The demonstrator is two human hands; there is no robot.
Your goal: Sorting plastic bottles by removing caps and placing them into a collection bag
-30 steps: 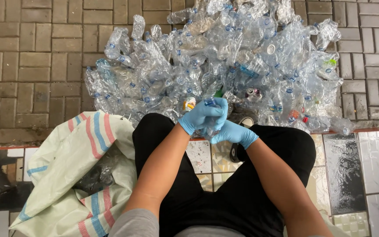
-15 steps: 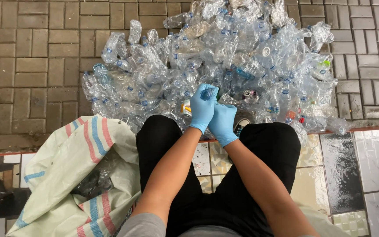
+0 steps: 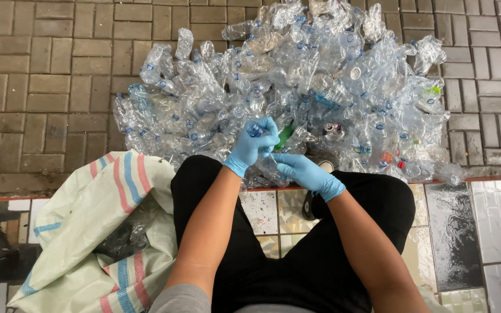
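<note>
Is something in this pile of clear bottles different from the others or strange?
Yes: one green bottle lies among the clear crushed bottles, just beyond the right hand. Its colour alone sets it apart.

Seen from above, the left hand (image 3: 254, 144) and right hand (image 3: 304, 171), both in blue gloves, grip a clear plastic bottle (image 3: 268, 159) between the knees. Ahead lies a heap of crushed clear bottles (image 3: 297, 75) on brick paving (image 3: 47, 75); a striped woven sack (image 3: 97, 232) gapes at the left.
</note>
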